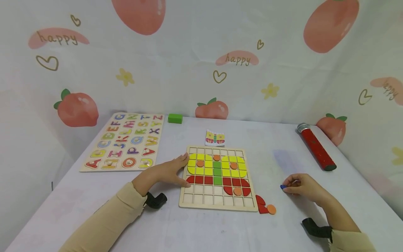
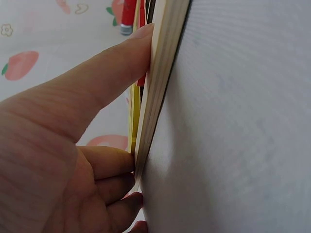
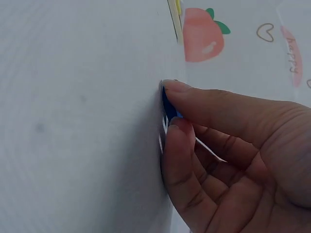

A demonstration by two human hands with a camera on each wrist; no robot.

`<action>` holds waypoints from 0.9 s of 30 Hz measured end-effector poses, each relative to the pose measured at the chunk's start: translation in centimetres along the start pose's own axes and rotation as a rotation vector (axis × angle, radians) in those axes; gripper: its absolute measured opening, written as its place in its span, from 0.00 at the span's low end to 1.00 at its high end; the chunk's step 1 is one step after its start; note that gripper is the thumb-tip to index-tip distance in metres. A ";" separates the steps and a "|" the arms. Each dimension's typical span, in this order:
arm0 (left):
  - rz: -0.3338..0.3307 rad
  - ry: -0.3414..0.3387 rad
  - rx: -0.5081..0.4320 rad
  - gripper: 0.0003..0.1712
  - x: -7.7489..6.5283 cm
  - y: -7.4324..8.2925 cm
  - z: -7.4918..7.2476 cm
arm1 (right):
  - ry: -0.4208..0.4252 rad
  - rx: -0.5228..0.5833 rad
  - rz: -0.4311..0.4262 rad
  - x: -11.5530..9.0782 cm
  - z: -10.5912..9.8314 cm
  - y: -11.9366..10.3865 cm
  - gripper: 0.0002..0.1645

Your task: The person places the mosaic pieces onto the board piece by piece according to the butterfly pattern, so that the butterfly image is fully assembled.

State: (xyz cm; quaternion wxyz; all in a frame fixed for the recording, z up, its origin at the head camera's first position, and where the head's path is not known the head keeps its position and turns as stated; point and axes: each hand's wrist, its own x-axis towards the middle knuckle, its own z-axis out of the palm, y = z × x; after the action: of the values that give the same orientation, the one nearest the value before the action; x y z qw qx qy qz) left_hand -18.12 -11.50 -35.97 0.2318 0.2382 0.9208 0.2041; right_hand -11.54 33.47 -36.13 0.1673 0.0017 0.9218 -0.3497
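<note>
A wooden grid board (image 1: 196, 200) lies mid-table, its squares partly filled with yellow, red, green and orange pieces in a butterfly-like pattern. My left hand (image 1: 168, 172) rests at the board's left edge, thumb and fingers spread and touching the rim; the left wrist view shows the thumb on the board's side (image 2: 158, 73). To the right of the board, my right hand (image 1: 303, 187) pinches a small blue piece (image 3: 169, 106) between thumb and index finger, low over the table. Loose red pieces (image 1: 260, 200) and an orange disc (image 1: 271, 209) lie by the board's lower right corner.
A small pattern card (image 1: 215, 138) stands behind the board. At the left is an alphabet puzzle board (image 1: 121, 150), with a green block (image 1: 175, 118) beside its far end. A red microphone (image 1: 317, 148) lies at the right. A printed cloth hangs behind the table.
</note>
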 end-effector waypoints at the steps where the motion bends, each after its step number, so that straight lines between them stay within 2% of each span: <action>1: -0.001 0.000 -0.001 0.62 0.0 0.0 0.0 | -0.004 0.001 -0.011 0.0 0.0 0.0 0.18; 7: -0.005 0.006 0.006 0.62 0.0 0.0 0.0 | -0.035 0.001 -0.081 0.0 0.1 -0.5 0.15; 12: -0.004 0.004 0.006 0.62 0.1 0.0 0.1 | -0.044 0.005 -0.101 0.5 0.5 -1.6 0.14; 17: -0.006 0.003 0.013 0.62 0.1 -0.2 0.1 | -0.066 0.039 -0.117 1.5 1.7 -3.7 0.13; 27: -0.016 0.004 0.007 0.62 0.2 -0.1 0.1 | -0.194 0.084 -0.196 3.9 4.0 -8.5 0.11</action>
State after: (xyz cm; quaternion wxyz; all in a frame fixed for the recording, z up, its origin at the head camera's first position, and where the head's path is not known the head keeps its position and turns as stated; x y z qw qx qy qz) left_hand -18.21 -11.45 -36.16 0.2310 0.2313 0.9238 0.1995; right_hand -14.99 24.07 -34.67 0.2206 -0.1152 0.8815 -0.4012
